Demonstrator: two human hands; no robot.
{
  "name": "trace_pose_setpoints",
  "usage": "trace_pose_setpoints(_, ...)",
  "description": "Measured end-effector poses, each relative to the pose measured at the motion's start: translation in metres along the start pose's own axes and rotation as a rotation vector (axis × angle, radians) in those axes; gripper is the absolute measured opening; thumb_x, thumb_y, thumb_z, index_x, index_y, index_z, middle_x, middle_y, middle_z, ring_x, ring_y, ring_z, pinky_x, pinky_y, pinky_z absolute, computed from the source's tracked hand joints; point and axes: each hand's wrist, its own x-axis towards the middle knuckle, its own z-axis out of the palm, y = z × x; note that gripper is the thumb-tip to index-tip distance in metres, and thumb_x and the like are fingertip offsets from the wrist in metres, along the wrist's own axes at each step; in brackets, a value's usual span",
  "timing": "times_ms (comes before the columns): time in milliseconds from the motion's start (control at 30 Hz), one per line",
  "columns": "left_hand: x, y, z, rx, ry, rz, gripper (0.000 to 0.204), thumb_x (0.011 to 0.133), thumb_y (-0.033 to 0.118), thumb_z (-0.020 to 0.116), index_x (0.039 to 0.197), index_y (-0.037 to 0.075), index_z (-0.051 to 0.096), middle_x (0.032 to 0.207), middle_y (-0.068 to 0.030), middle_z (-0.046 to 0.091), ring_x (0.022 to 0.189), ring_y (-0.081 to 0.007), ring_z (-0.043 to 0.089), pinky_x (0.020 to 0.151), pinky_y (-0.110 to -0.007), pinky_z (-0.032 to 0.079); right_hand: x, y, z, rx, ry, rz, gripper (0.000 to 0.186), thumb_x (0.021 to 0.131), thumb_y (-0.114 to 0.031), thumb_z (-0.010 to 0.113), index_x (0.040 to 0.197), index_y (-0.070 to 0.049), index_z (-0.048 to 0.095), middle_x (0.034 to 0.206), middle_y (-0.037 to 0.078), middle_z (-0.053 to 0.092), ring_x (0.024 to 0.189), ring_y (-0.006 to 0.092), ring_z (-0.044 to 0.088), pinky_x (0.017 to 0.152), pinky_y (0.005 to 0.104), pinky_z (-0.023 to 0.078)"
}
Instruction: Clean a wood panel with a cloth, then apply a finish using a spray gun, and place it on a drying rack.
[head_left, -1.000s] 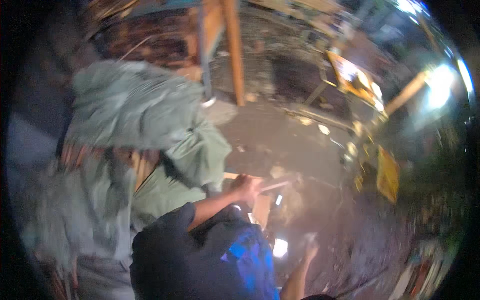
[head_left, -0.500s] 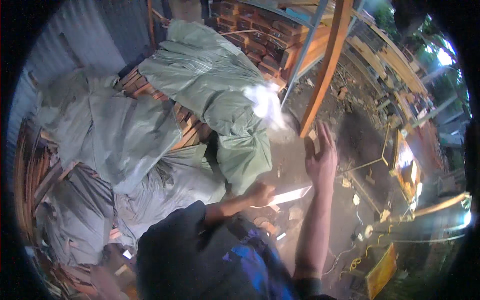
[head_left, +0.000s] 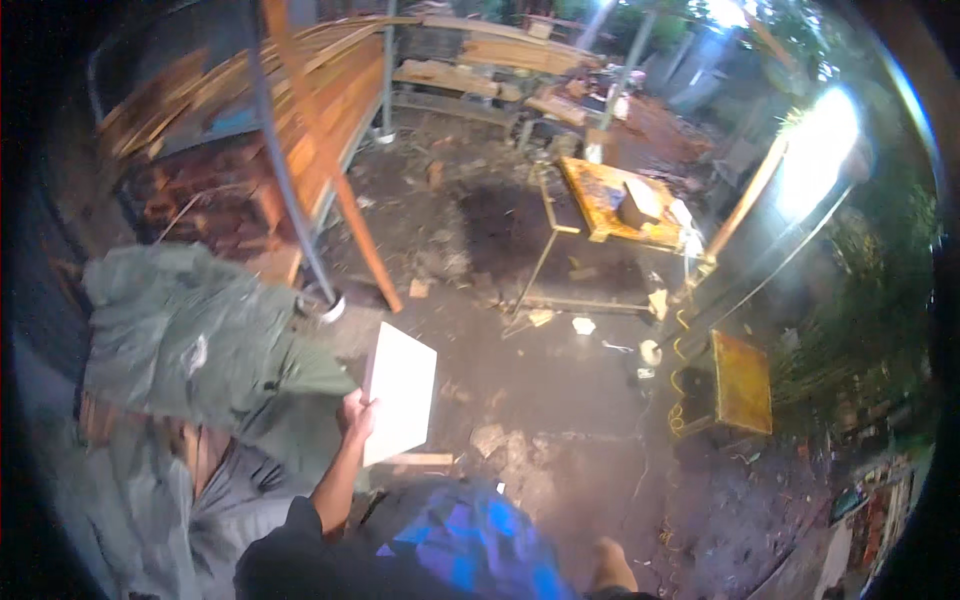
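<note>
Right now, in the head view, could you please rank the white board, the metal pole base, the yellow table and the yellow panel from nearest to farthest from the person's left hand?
1. White board: held in the left hand, just right of it.
2. Metal pole base: above and slightly left of the hand.
3. Yellow panel: far right on the ground.
4. Yellow table: upper right, roughly as far as the panel; too close to call.

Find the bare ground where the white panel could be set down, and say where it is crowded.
Bare ground lies between the white panel in the left hand and the yellow board. Crowded: the green tarpaulin on the left, and rubble just below.
</note>
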Motion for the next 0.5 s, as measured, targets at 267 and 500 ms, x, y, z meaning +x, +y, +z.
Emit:
trace_pose_setpoints(267,0.123,0.173,0.158,-0.529,-0.277,0.012,0.018,0.085,0.019,0.066,0.088,0.002,0.068,0.077,-0.0047,0.068,0.068,-0.0182,0.065,0.058,-0.030,0.049,0.031,0.074,-0.029,0.774,0.581,0.277,0.040,0.077,-0.032,0.067,0.097,0.002,0.072,0.101,0.024,0.070,0.097,0.0370,0.069,0.084,0.0431,0.053)
trace_pose_setpoints(500,0.247,0.244,0.321,-1.173,-0.841,-0.380,0.045,0.091,0.025,0.059,0.122,-0.007,0.056,0.112,-0.0178,0.065,0.101,-0.0290,0.064,0.091,-0.039,0.051,0.047,-0.192,-0.154,0.488,0.491,-0.649,0.047,0.085,-0.039,0.066,0.113,-0.001,0.069,0.110,0.019,0.070,0.102,0.0299,0.067,0.086,0.0366,0.052)
